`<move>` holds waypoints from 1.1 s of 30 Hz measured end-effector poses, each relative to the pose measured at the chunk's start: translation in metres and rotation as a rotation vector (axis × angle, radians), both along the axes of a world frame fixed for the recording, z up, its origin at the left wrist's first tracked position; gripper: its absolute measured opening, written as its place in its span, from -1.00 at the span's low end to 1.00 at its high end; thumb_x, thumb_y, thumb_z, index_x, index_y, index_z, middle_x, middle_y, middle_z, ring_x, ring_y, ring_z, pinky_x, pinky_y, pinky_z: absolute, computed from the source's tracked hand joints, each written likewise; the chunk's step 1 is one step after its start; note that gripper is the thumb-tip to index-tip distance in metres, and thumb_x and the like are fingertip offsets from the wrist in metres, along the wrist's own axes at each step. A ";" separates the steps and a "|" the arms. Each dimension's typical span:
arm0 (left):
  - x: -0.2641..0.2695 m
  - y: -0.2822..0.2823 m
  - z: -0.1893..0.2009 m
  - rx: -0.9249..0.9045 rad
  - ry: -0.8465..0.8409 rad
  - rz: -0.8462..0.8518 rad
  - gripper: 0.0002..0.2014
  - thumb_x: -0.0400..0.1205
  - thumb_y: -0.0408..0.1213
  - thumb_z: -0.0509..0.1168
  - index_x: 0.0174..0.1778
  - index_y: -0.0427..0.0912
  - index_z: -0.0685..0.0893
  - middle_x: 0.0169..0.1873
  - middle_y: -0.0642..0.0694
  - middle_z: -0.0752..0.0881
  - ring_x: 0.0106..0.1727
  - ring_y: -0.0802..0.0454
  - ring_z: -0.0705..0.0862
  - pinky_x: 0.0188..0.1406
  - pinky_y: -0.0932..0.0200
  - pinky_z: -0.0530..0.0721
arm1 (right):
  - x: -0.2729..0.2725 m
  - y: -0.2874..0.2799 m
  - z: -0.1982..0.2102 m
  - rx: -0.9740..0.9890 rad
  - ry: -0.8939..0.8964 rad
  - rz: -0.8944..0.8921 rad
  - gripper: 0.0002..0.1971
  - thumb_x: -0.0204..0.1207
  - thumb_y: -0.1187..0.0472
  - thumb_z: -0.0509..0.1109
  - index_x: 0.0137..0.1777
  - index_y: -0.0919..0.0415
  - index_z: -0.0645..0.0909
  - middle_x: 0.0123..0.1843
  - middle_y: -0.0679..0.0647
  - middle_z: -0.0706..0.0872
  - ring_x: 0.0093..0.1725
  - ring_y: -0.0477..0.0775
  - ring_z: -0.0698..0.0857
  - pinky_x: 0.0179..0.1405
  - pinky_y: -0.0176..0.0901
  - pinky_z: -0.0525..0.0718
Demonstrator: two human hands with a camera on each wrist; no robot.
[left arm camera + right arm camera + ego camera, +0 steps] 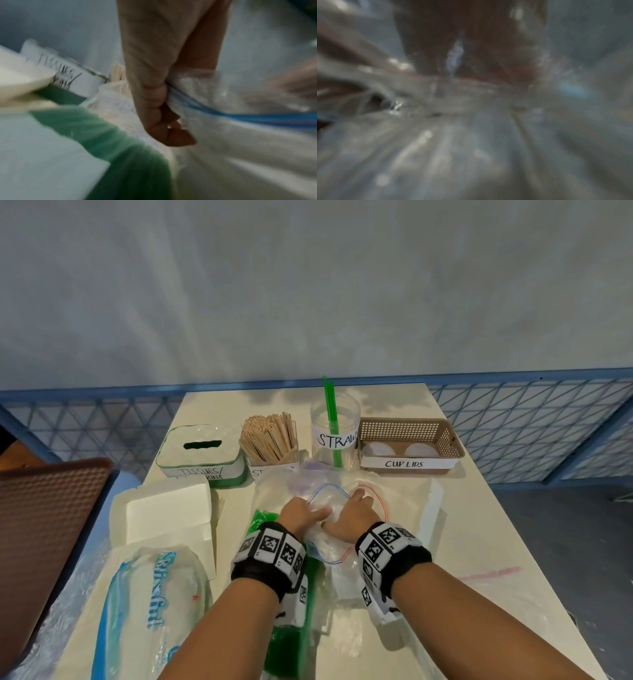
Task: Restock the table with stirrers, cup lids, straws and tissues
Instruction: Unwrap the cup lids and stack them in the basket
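Observation:
A clear zip bag (329, 499) with a blue and a red zip line lies in the middle of the table, its mouth pulled apart. My left hand (301, 513) pinches the blue zip edge (240, 116) in curled fingers (154, 97). My right hand (356, 510) holds the red-lined edge opposite; the right wrist view is too blurred to show its fingers. Behind the bag stand a tissue box (200, 453), a holder full of wooden stirrers (270, 436), a straws jar (335, 433) with few green straws, and a cup lids basket (404, 422). What is in the bag is unclear.
A bag of green straws (291, 642) lies under my left wrist. A wrapped tissue pack (150, 611) and an open white box (168, 508) sit at the front left, with a brown tray (44, 525) beyond the table edge. Bare tabletop (479, 525) shows on the right.

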State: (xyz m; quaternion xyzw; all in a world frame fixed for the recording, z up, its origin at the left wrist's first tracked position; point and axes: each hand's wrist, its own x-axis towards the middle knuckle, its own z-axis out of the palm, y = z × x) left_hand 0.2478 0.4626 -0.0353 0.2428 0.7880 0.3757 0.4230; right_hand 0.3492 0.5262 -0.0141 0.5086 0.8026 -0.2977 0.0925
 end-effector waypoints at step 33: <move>-0.024 0.025 0.004 0.257 0.394 0.139 -0.61 0.57 -0.56 0.13 -0.42 0.02 0.28 -0.45 -0.05 0.45 -0.28 -0.07 0.48 -0.19 0.04 0.58 | 0.014 -0.003 -0.009 0.159 0.348 -0.070 -0.22 0.36 0.02 0.48 0.53 0.24 0.27 0.41 0.13 0.55 0.38 0.11 0.55 0.34 -0.17 0.48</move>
